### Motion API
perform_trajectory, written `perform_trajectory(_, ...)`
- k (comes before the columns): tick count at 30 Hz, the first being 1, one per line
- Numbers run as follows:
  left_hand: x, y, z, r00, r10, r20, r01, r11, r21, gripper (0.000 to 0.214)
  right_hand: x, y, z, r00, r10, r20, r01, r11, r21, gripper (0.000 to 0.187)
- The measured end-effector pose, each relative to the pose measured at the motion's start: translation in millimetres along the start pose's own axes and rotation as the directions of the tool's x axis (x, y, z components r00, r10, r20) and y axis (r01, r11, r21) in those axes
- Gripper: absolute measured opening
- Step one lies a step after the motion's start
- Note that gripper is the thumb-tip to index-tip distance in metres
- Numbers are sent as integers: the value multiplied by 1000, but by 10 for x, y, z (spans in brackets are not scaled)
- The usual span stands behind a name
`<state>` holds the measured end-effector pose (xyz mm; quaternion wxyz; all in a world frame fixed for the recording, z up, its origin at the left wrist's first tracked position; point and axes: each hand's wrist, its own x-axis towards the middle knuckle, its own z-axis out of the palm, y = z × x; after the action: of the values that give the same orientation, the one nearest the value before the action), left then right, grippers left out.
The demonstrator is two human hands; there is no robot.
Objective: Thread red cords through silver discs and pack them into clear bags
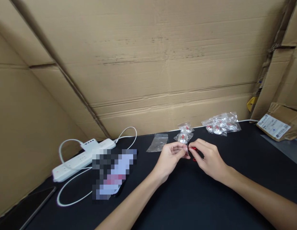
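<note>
My left hand [171, 158] and my right hand [208, 158] meet over the black table [198, 198], fingertips pinched together on a small red piece [193, 149]. Another small red bit [194, 159] shows just below the fingers. Right behind the hands lie two small clear bags [184, 133] with red and white parts inside. An empty clear bag [158, 142] lies flat to the left of them. A pile of several filled bags [221, 124] sits further back on the right.
A white power strip [79, 158] with its looping white cable [67, 191] lies at the left, beside a blurred-out object [112, 172]. A dark flat device [26, 207] is at the near left corner. Cardboard walls [148, 64] enclose the table; a labelled cardboard box [280, 124] stands at the right.
</note>
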<state>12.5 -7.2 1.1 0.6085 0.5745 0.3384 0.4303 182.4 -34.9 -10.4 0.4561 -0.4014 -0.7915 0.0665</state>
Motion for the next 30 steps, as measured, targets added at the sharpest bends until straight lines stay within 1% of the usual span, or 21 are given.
perform_trajectory(2,-12,4,-1,999,-31,13,31,998,-47,16,-11,26,9,998,-50,24,51,997,-65,20)
perform_trajectory(5,-23,2,-1,998,-44,38,48,994,-96,18,-18,52,19,992,-129,13,130,983,-130,22)
perform_trajectory(7,-24,-7,-1,998,-39,41,43,993,-107,18,-14,65,17,987,-159,4,158,980,-124,23)
perform_trajectory(9,-18,-25,-3,999,-25,34,28,996,-84,19,-6,73,7,988,-152,15,153,986,-66,22)
perform_trajectory(10,-13,-37,-4,1000,-14,28,16,998,-63,19,0,74,0,991,-131,18,132,991,-24,20)
perform_trajectory(12,-2,-63,-7,1000,12,18,-12,1000,-19,19,12,71,-8,999,-49,19,48,997,64,17)
perform_trajectory(14,7,-88,-7,999,41,16,-41,999,20,19,22,64,-4,997,73,24,-76,985,156,14)
perform_trajectory(15,8,-98,-6,998,58,19,-59,998,38,18,25,62,4,989,142,37,-147,964,220,12)
perform_trajectory(16,8,-105,-4,997,78,24,-79,995,59,18,29,61,16,975,214,60,-222,928,300,10)
perform_trajectory(17,5,-109,-2,995,97,29,-99,991,85,17,32,61,30,954,284,91,-297,873,388,9)
perform_trajectory(19,-6,-109,1,990,136,32,-140,979,152,14,39,61,60,899,406,166,-427,725,540,11)
perform_trajectory(20,-13,-105,1,988,152,35,-156,969,191,13,44,60,72,871,450,196,-472,656,589,14)
perform_trajectory(21,-20,-101,0,986,164,41,-169,957,234,12,49,58,81,847,486,215,-502,603,620,17)
perform_trajectory(23,-30,-93,-4,982,182,60,-191,928,319,11,56,50,90,816,532,225,-533,545,647,20)
perform_trajectory(27,-37,-85,-17,971,209,113,-238,836,494,11,51,41,97,801,551,235,-554,534,638,19)
perform_trajectory(30,-34,-86,-31,967,219,134,-256,780,572,10,36,42,107,803,545,242,-553,529,644,18)
